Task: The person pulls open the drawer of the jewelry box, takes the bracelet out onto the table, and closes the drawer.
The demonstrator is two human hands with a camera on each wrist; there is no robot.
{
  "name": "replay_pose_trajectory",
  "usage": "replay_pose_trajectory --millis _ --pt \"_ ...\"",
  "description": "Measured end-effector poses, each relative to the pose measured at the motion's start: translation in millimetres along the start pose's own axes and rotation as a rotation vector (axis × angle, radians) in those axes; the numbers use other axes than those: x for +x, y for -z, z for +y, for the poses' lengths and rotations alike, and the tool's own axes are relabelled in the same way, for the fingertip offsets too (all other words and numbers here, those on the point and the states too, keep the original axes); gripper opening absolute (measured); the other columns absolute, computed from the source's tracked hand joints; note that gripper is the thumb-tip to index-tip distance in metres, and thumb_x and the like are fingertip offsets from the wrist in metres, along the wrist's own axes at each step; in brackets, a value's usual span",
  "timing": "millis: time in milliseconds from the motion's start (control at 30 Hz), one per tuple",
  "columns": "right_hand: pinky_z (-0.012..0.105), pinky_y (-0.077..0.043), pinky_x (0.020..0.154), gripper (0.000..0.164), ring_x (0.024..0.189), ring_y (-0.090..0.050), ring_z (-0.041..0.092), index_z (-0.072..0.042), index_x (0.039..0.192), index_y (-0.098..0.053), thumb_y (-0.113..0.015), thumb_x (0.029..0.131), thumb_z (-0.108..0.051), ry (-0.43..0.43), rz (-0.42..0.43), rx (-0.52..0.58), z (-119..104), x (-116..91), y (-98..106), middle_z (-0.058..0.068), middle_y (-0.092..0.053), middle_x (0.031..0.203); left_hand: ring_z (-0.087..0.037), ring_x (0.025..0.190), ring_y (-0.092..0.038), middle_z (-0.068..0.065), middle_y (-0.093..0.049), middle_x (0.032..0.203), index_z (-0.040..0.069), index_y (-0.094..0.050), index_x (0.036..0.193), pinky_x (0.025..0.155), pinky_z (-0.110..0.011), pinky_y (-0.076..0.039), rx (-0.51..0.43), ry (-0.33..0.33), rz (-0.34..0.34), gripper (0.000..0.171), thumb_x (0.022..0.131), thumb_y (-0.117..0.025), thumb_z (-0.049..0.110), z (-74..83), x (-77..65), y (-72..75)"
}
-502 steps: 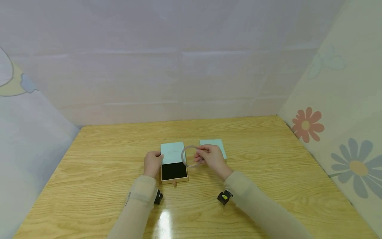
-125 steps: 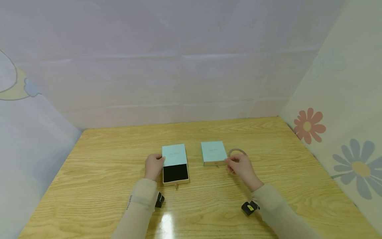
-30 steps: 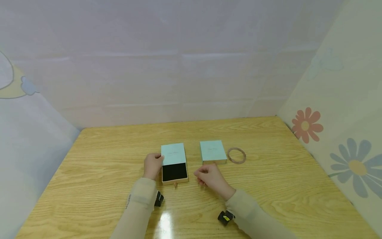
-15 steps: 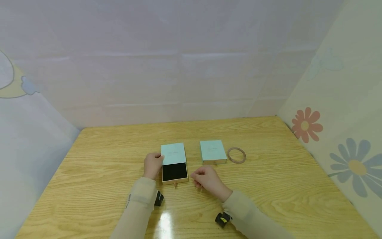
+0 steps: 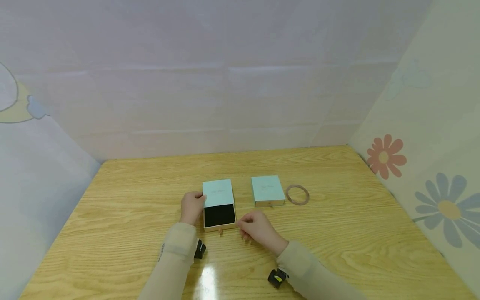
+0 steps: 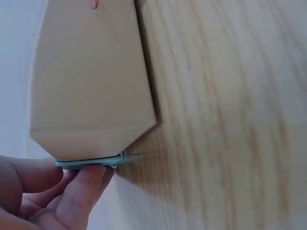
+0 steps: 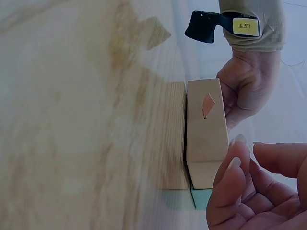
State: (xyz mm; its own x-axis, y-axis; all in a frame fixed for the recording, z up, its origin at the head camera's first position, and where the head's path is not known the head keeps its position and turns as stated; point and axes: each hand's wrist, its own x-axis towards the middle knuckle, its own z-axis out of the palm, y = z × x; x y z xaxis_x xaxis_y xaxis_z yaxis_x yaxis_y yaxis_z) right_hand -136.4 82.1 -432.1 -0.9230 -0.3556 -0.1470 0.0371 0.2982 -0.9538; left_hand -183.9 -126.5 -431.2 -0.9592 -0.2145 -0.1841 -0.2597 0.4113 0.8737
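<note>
**Box (image 5: 218, 198) flanked by two hands, drawer (image 5: 226, 227) out**

We note the box near the middle of the tabletop (image 5: 150, 183). Its drawer stands partly out toward the person, black lining (image 5: 219, 215) exposed, tab (image 5: 220, 231) in front. Long axis: cover (image 5: 217, 191) and drawer together run away from the person.

Key relation: the box lies to the left of the right hand (image 5: 258, 227), whose fingertips sit at the drawer's front right corner; contact we cannot confirm. This hand is the nearer to the drawer front. The left hand (image 5: 192, 207) is at the cover's left side.

Grip, left: thumb and fingers pinching the cover's edge. Grip, right: fingers loosely bent, a small gap between thumb and forefinger, nothing held that we can see.

Outward: a second box (image 5: 268, 188), drawer in, sits to the right, apart from the first. A bangle (image 5: 308, 195) lies flat just beside its right side.
</note>
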Motion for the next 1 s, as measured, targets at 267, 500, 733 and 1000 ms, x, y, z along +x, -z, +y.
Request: replay_pose_trajectory --millis 267,500,733,1000 --pt "0.025 -0.042 0.046 0.025 0.050 -0.052 0.009 0.011 0.083 -0.069 -0.061 0.096 -0.009 0.009 -0.022 -0.019 0.8 -0.5 -3.6 0.002 -0.059 0.059 -0.045 0.122 -0.049 -0.034 -0.053 0.129 -0.018 -0.054 0.125 0.098 -0.052 -0.044 -0.002 0.000 -0.003 0.033 0.100 -0.050 0.002 -0.9 0.3 0.3" --pt "0.021 -0.040 0.044 0.031 0.047 -0.050 0.008 0.012 0.073 -0.066 -0.058 0.096 -0.007 0.016 -0.054 -0.026 5.2 1.9 -9.4 0.001 -0.057 0.056 -0.045 0.121 -0.049 -0.034 -0.053 0.128 -0.018 -0.055 0.125 0.098 -0.052 -0.045 -0.001 0.004 0.005 0.033 0.100 -0.051 0.003 -1.1 0.8 -0.5" --pt "0.020 -0.039 0.042 0.033 0.045 -0.048 0.007 0.013 0.070 -0.064 -0.059 0.096 -0.007 0.016 -0.070 -0.004 2.9 0.5 -14.5 -0.001 -0.054 0.055 -0.044 0.120 -0.050 -0.034 -0.053 0.129 -0.017 -0.054 0.127 0.097 -0.052 -0.045 -0.022 0.007 -0.005 0.034 0.100 -0.050 0.003 -1.2 0.6 -1.1" --pt "0.023 -0.042 0.042 0.035 0.044 -0.048 0.008 0.012 0.068 -0.064 -0.060 0.096 -0.008 0.013 -0.077 -0.031 2.8 0.8 -18.0 0.002 -0.056 0.055 -0.044 0.120 -0.050 -0.034 -0.053 0.128 -0.018 -0.054 0.126 0.098 -0.052 -0.044 -0.023 -0.004 0.006 0.033 0.100 -0.050 0.002 -2.5 1.4 -1.3"
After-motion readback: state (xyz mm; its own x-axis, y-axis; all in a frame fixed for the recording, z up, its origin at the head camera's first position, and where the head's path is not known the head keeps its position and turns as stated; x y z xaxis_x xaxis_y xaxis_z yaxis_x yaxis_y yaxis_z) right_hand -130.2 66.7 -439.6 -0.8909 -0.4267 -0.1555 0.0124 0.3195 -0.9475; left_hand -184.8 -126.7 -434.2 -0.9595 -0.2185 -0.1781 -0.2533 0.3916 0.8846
